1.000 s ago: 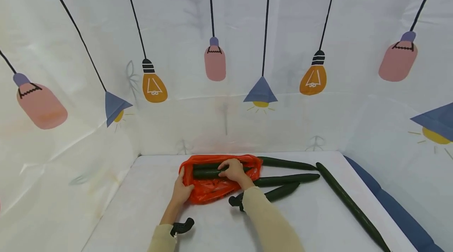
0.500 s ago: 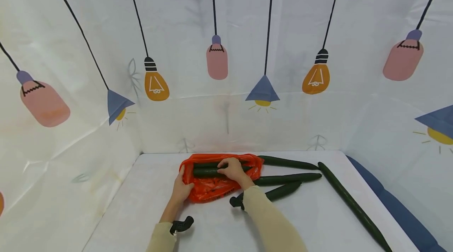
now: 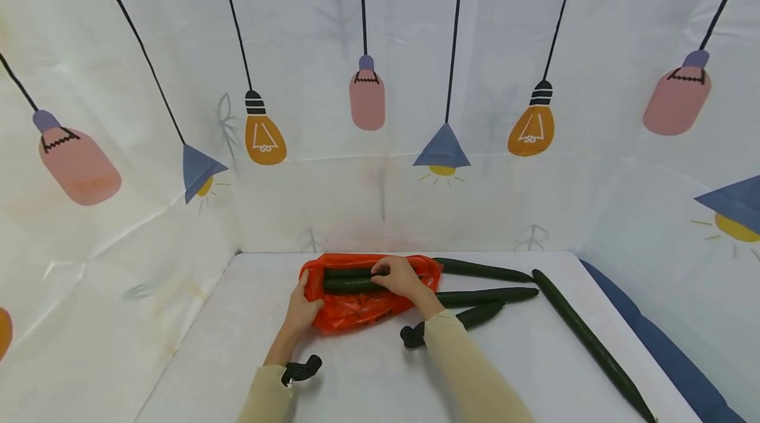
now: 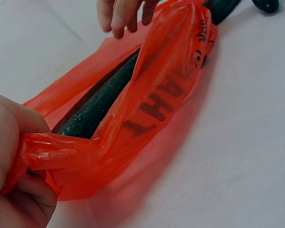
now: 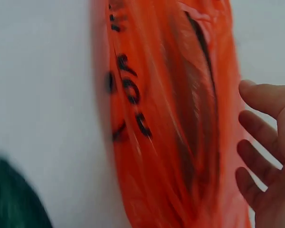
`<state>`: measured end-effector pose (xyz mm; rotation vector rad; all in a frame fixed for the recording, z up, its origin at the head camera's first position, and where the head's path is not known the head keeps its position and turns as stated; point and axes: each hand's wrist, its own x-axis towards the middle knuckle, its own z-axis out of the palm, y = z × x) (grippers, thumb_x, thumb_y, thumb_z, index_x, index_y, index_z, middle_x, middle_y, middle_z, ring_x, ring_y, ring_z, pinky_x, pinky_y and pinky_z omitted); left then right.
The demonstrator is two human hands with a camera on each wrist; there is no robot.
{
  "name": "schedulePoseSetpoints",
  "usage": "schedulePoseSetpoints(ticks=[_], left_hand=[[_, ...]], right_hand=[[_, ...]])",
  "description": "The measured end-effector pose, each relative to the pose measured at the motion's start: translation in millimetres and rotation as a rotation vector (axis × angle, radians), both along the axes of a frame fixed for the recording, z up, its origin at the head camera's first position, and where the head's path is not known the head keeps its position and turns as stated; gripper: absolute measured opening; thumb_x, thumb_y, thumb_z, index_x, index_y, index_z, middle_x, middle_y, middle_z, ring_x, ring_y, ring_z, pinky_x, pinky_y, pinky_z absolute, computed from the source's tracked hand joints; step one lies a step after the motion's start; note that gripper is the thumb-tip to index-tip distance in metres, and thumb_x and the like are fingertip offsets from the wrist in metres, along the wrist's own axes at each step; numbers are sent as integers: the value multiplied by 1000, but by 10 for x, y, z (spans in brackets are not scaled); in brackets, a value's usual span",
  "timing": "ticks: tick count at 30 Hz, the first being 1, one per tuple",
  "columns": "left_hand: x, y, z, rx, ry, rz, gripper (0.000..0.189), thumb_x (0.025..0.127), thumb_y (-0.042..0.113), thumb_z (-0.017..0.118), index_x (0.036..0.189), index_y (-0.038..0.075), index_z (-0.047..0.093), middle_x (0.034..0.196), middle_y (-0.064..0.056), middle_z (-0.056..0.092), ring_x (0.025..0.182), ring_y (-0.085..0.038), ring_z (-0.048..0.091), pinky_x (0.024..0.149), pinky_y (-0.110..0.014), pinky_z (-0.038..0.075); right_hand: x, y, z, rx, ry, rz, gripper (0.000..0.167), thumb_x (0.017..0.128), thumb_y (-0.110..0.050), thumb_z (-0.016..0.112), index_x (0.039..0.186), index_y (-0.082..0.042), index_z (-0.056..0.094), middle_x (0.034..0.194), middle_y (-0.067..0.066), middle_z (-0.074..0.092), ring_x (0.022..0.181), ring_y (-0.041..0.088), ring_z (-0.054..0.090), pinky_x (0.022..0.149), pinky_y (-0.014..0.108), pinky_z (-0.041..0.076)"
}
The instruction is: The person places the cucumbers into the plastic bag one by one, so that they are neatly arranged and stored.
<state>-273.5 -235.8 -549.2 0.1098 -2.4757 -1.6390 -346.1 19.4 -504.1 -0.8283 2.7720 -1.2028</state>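
Note:
An orange-red plastic bag with black print lies at the back of the white table, its mouth facing up. Inside it two dark green cucumbers rest side by side, their right ends covered by the plastic. At the bag's left end my left hand grips the plastic, the film bunched between thumb and fingers in the left wrist view. My right hand hovers over the right part of the bag. In the right wrist view, that hand's fingers are spread and relaxed beside the bag, holding nothing.
To the right of the bag lie several long cucumbers: one along the back, one in front of it, and a shorter-looking one partly behind my right wrist. Another long cucumber runs diagonally along the table's right side.
My right hand has come off the cucumber in the bag and lifted slightly up and right. The bag's front has risen a little around the cucumbers. My left hand keeps its grip.

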Motion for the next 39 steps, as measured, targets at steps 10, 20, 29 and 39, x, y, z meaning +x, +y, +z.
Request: schedulePoseSetpoints(ticks=[10,20,29,39], left_hand=[[-10,-7,-39,17,8,-9,85,79,-9,55,154,-1,14,151,-28,27,130,-41,35,107,-54,31],[19,-28,-88,-5,-14,-17,85,80,-9,57,154,-1,15,151,-29,27,132,-42,33,108,-54,29],[3,-37,-89,-18,9,-22,86,80,-8,57,154,-1,14,150,-30,29,129,-43,36,106,-56,32],[16,-17,-117,-12,-18,-15,86,81,-5,58,155,2,14,150,-28,30,129,-42,36,104,-56,35]], right_hand=[[324,376,246,-10,-19,51,19,87,-19,73,102,-7,73,93,-6,66,84,12,57,76,31,50],[568,895,111,-11,14,62,17,86,-15,73,100,-7,72,96,0,68,90,20,61,79,38,51],[691,1289,-9,20,-6,-50,19,82,-17,77,99,-9,72,96,-4,67,95,22,61,87,47,49],[732,1617,-152,29,16,-92,25,76,-21,82,99,-14,73,100,-8,66,101,23,60,90,47,47]])
